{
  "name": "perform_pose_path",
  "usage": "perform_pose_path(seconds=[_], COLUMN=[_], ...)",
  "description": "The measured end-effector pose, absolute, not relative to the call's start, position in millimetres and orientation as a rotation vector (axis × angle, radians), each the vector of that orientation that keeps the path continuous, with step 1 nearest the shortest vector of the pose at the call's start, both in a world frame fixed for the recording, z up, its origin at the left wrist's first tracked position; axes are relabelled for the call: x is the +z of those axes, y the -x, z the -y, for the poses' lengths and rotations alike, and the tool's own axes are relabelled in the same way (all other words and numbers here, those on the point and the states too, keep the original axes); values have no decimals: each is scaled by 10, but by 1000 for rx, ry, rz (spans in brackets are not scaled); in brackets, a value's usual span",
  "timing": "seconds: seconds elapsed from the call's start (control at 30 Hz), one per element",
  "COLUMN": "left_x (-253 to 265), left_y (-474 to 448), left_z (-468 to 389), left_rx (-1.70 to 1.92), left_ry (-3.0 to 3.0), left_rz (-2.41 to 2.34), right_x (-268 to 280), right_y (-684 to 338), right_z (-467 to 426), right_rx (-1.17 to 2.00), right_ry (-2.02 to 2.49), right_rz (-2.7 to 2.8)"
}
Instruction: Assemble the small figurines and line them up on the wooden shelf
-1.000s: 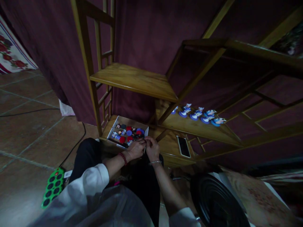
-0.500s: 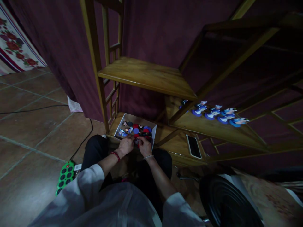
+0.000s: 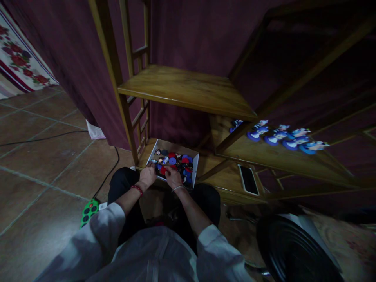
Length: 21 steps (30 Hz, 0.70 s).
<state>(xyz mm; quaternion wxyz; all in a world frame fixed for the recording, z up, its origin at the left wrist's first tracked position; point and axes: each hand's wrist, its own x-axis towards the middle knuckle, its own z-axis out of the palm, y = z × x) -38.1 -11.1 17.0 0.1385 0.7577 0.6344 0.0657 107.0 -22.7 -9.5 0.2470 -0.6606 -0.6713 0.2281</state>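
A shallow white-rimmed cardboard box (image 3: 196,161) lies on the low wooden shelf before my knees, filled with small figurines (image 3: 172,161) on round red and blue bases. Over the box's near left corner is my left hand (image 3: 147,175), a red bead bracelet at its wrist. Its fingers are curled among the figurines, and what they hold is hidden. My right hand (image 3: 174,177), with a silver bangle, reaches over the near edge, fingers bent and closed at a red-based figurine (image 3: 163,170). The two hands are a little apart.
Several blue-and-white figurines (image 3: 276,137) stand on a raised shelf (image 3: 252,153) at the right. A phone (image 3: 249,180) lies on the low shelf. An upper shelf board (image 3: 188,88) overhangs the box. Left on the floor is a green power strip (image 3: 89,210); a black round stool (image 3: 296,250) stands right.
Both hands have moved left across the box, uncovering more figurines at its right side. A red base now shows between them. The camera view has shifted slightly.
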Motion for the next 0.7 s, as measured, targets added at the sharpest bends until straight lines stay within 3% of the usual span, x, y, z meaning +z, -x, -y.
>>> perform_pose_path(seconds=[0.4,0.7], left_x=[-49,42], left_y=[408,421], left_z=[217,204], left_rx=[506,371], left_ry=[-2421,-2343], left_rz=[-1698,-1658], right_x=[-74,-68], right_y=[-957,-924], right_z=[0,-25], right_rx=[601,590], right_ry=[1854,2038], right_rz=[1898,2004])
